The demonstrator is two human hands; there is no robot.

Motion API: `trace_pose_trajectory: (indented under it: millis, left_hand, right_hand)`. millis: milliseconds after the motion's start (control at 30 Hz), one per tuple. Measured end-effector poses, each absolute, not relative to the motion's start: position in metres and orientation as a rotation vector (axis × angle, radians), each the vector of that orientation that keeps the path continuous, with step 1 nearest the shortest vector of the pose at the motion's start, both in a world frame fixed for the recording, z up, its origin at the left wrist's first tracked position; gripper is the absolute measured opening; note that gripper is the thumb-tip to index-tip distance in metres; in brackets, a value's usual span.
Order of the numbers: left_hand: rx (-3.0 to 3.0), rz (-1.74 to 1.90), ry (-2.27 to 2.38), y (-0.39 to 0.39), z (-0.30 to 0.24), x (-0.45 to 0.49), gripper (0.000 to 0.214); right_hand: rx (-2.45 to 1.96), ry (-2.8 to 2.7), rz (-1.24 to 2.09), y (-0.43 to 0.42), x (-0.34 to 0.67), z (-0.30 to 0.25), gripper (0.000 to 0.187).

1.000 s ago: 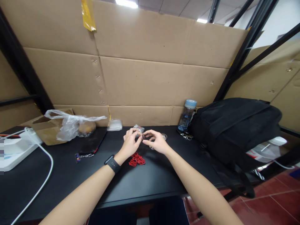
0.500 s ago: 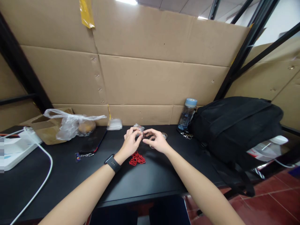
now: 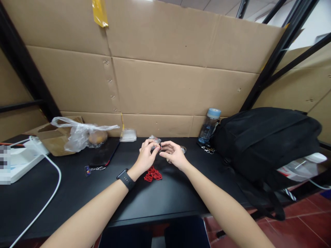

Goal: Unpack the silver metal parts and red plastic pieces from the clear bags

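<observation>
Small dark item [image 3: 160, 147], mostly hidden, is apparently pinched for steadiness by the left hand [image 3: 147, 155], grip nearly closed. At its three o'clock, right hand [image 3: 176, 157] is held half open, contact unclear. Red cord [image 3: 153, 174] is laid on counter [image 3: 165, 199] at six o'clock, presumably for easy reach.

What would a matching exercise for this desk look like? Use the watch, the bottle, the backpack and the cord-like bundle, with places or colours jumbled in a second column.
Things:
1. Watch
2. Bottle
3. Backpack
4. Cord-like bundle

Places and colours:
A. Topped by a light blue cap
B. Red, lying on the table
C. Strapped just behind the left hand
D. Black, furthest right of the four

Pairs: 1-C, 2-A, 3-D, 4-B
</observation>
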State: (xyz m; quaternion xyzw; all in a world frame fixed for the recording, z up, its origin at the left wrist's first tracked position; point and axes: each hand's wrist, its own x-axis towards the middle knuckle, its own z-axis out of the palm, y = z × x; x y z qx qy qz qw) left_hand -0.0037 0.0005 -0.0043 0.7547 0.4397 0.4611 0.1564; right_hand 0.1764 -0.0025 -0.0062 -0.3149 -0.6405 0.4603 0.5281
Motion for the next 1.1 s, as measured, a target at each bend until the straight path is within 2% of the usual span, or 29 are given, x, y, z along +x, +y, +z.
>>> trace_pose_trajectory:
  millis: [300, 1100]
  left_hand:
    - [2.317, 1.294, 1.436, -0.010, 0.001, -0.001, 0.014]
    - [2.327, 1.302, 1.484, -0.011, -0.001, 0.000, 0.014]
  right_hand:
    - [-0.739, -1.465, 1.154, -0.005, 0.173, -0.007, 0.046]
    - [-0.757, -1.500, 1.170, -0.007, 0.173, -0.004, 0.048]
